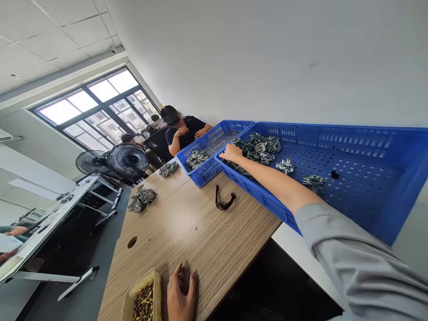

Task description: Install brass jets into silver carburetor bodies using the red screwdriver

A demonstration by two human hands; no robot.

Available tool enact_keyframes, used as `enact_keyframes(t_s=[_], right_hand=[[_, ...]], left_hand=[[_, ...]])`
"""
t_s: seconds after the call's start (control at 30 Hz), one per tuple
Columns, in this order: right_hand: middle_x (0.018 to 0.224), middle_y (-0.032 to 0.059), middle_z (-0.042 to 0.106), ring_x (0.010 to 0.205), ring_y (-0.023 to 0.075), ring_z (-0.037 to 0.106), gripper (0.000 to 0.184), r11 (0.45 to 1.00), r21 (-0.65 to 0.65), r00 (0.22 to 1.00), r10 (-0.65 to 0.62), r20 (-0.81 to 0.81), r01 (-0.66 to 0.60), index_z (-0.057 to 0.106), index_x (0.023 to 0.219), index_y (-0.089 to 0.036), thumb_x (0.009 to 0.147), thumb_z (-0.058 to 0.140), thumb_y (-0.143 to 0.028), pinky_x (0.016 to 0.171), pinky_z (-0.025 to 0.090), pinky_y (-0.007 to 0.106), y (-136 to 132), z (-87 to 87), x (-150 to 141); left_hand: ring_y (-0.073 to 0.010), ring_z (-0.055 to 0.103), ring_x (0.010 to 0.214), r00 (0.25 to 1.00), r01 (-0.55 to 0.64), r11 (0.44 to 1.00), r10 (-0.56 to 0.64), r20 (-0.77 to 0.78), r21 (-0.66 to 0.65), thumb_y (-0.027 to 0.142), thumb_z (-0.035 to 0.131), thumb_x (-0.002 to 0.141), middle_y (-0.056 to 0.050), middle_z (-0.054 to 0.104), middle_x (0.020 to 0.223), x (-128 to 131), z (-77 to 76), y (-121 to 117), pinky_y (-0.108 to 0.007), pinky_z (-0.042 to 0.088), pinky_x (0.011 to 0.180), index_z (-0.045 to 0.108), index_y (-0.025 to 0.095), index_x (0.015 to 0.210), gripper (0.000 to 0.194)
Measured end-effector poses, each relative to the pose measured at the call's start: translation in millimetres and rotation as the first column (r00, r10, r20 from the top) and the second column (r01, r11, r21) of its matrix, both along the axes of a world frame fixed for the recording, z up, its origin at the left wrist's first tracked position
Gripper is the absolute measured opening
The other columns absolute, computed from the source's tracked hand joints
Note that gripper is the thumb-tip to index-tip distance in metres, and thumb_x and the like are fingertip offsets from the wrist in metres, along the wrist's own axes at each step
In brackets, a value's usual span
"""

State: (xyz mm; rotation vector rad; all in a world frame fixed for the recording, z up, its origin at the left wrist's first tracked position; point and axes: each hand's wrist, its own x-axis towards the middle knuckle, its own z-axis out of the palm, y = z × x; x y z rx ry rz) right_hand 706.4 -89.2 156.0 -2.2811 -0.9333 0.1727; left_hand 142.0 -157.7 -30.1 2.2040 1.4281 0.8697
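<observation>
My right hand is over the near left end of a large blue crate, beside a heap of metal carburetors. Its fingers are curled closed, and whatever they may hold is hidden. Two more carburetors lie apart on the crate floor: one with a brass fitting, the other with a round opening. My left hand rests on the wooden table, thumb and fingers apart, holding nothing. Just left of it stands a shallow box full of small brass parts.
A smaller blue crate with metal parts adjoins the large one. Metal parts lie in piles on the table's far left, and a black curved strap lies mid-table. Beyond sits a person in dark clothes; fans stand behind.
</observation>
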Motion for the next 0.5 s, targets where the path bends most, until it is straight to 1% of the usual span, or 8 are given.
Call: enact_keyframes(t_s=[0.07,0.17,0.23,0.33,0.4,0.43,0.5], right_hand=[[0.127,0.0227,0.077,0.119,0.0372,0.076,0.053,1.0,-0.006,1.0,0.006,-0.004,-0.006,0.074,0.122,-0.014,0.09,0.081,-0.055,0.096,0.062,0.042,-2.6,4.6,6.8],[0.118,0.0179,0.079,0.108,0.0314,0.077,0.052,1.0,-0.013,1.0,0.017,0.02,-0.017,0.075,0.119,-0.015,0.091,0.079,-0.059,0.089,0.062,0.036,-14.8,15.4,27.2],[0.112,0.0154,0.08,0.102,0.0289,0.077,0.052,1.0,-0.026,0.998,0.017,0.054,-0.016,0.074,0.117,-0.015,0.092,0.077,-0.06,0.087,0.06,0.033,-30.3,24.8,46.8],[0.11,0.0154,0.08,0.102,0.0307,0.076,0.05,0.997,-0.074,0.994,0.002,0.112,0.006,0.075,0.115,-0.014,0.088,0.084,-0.056,0.088,0.059,0.035,-65.3,35.4,81.4],[0.112,0.0183,0.079,0.104,0.0345,0.076,0.05,0.99,-0.131,0.99,-0.022,0.14,0.041,0.077,0.112,-0.013,0.082,0.091,-0.05,0.091,0.059,0.039,-94.4,34.3,106.6],[0.112,0.0205,0.079,0.105,0.0368,0.076,0.05,0.982,-0.173,0.987,-0.047,0.153,0.074,0.078,0.11,-0.012,0.079,0.094,-0.047,0.091,0.059,0.042,-109.7,30.2,119.4],[0.112,0.0215,0.079,0.108,0.0381,0.075,0.052,0.951,-0.261,0.969,-0.105,0.222,0.163,0.08,0.109,-0.012,0.075,0.099,-0.047,0.092,0.059,0.044,-140.7,14.8,144.4]], left_hand=[[-0.037,0.073,0.117,1.0,0.006,1.0,-0.006,0.002,-0.003,0.077,0.069,0.087,-0.019,0.074,0.128,-0.1,-0.7,0.1,-0.06,0.061,0.107,0.067,0.013,0.14,0.084],[-0.0373,0.073,0.116,1.0,0.008,1.0,-0.008,0.017,0.006,0.078,0.068,0.086,-0.019,0.075,0.127,0.5,-1.2,0.7,-0.061,0.061,0.106,0.067,0.012,0.14,0.086],[-0.0377,0.074,0.114,1.0,0.011,1.0,-0.012,0.028,0.011,0.078,0.069,0.085,-0.019,0.076,0.125,1.4,-1.0,0.5,-0.061,0.062,0.104,0.067,0.012,0.139,0.085],[-0.038,0.075,0.113,0.999,0.013,0.999,-0.014,0.042,0.033,0.079,0.068,0.085,-0.019,0.075,0.124,3.0,-1.6,0.0,-0.061,0.062,0.103,0.067,0.013,0.139,0.085],[-0.0378,0.075,0.112,0.999,0.014,0.999,-0.016,0.046,0.049,0.079,0.067,0.086,-0.019,0.075,0.124,3.8,-3.2,0.2,-0.061,0.062,0.103,0.067,0.013,0.138,0.084],[-0.0377,0.075,0.111,0.999,0.017,0.998,-0.02,0.045,0.056,0.079,0.066,0.087,-0.018,0.075,0.124,4.1,-4.2,0.5,-0.061,0.062,0.103,0.067,0.013,0.139,0.084],[-0.0376,0.074,0.11,0.999,0.025,0.998,-0.028,0.04,0.064,0.079,0.065,0.088,-0.019,0.075,0.123,4.7,-6.2,1.2,-0.061,0.062,0.102,0.067,0.013,0.138,0.084]])
